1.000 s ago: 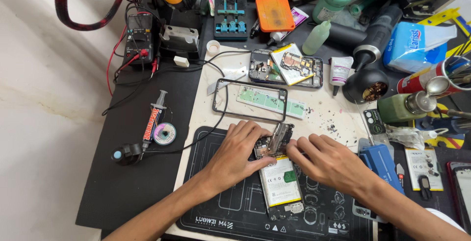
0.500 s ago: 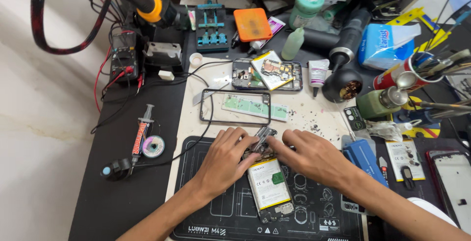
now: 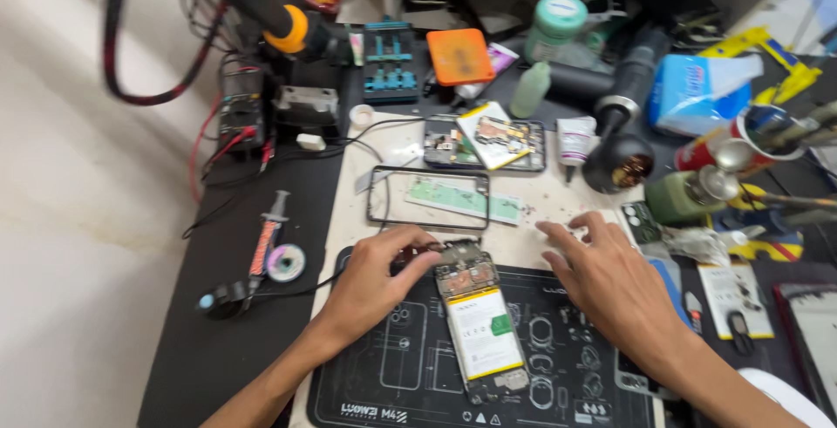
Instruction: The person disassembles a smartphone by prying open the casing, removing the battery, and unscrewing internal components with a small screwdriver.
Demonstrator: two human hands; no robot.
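Phone (image 3: 478,328), back cover off, lies face-down on the black work mat (image 3: 366,384), white battery showing. It looks light, stiff and fragile (bare circuit board at its top end), best gripped by the side edges. Left hand (image 3: 370,284) pinches that top corner; right hand (image 3: 610,275) rests spread and empty just beside. Beyond lie a loose phone frame (image 3: 377,201), another opened phone (image 3: 453,145) and crowded tools.
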